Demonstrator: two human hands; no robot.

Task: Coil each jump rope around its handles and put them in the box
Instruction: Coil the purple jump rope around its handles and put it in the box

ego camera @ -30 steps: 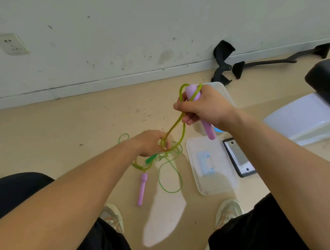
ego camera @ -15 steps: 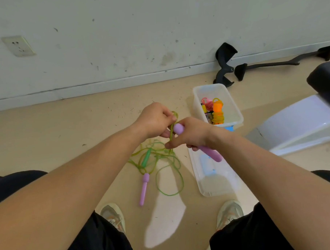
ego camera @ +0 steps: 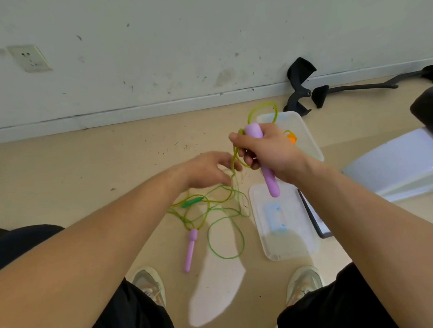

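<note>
Bright, even daylight; sunlit patch (ego camera: 216, 295) on floor (ego camera: 62, 183); left hand (ego camera: 208, 170) motion-blurred; wide-angle bending at edges.

a single wide-angle camera on the head looks forward and steeply down, close over the floor (ego camera: 62, 185), reaching the wall (ego camera: 205, 35) ahead.

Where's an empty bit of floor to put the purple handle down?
Bare floor lies left of the green rope, up to the wall, and between the shoes. It is crowded around the rope, lid and box.
</note>
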